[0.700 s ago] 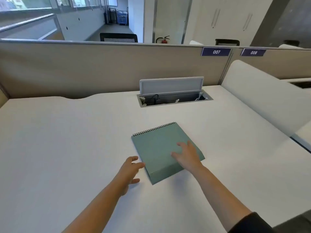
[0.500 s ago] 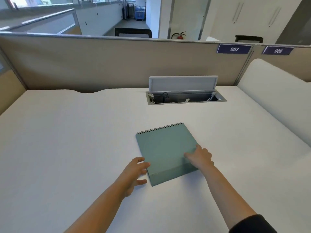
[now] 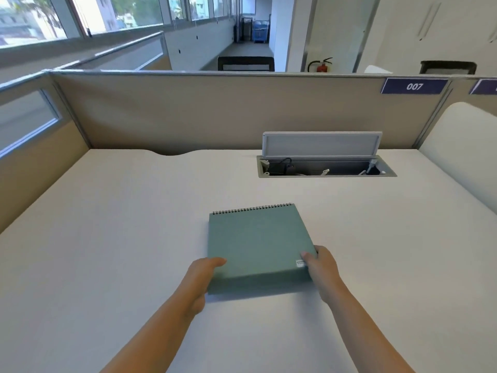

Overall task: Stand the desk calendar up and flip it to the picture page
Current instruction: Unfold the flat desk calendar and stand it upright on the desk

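While the green desk calendar (image 3: 258, 246) lies flat on the white desk (image 3: 107, 238) at the centre of the frame, its spiral binding along the far edge, both hands grip its near corners. Left hand (image 3: 200, 278) pinches the lower-left corner, thumb on top. Right hand (image 3: 321, 269) clasps the lower-right corner beside a small white label (image 3: 300, 263). An open cable tray (image 3: 325, 168) sits upper right.

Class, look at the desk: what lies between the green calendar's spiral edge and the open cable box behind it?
Nothing. In the head view, only bare white desk separates the calendar from the cable box; both hands sit at the calendar's near corners.
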